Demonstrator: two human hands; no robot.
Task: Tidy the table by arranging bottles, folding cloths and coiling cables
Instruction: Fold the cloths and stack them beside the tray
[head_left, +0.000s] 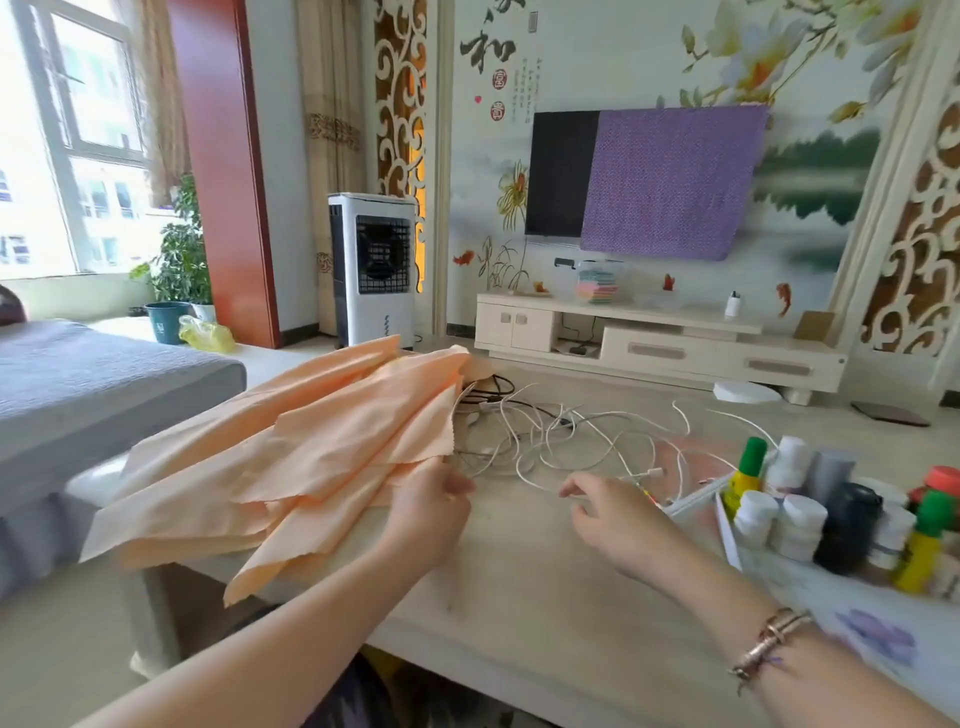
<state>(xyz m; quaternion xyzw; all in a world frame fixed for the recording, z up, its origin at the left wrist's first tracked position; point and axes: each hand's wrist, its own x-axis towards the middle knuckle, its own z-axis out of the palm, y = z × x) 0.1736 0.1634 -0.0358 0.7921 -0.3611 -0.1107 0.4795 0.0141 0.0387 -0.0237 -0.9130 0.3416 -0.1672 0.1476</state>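
Cloth edge held, cables waiting just beyond

The rumpled peach fabric cloths (291, 457) are pinched by the left hand (431, 506); the tangled white cables (561, 441) lie just ahead of the loosely curled, empty right hand (618, 512)

On my left lie peach cloths (291, 457), thin woven fabric, matt, creased, with frayed edges. The table (519, 587) under my hands looks like pale, smooth, faintly grained wood or laminate. The tangled white cables (571, 441) at the far side have a smooth plastic sheath. On my right the bottles (795, 519) are plastic, some glossy. My bracelet (769, 642) looks like shiny metal.
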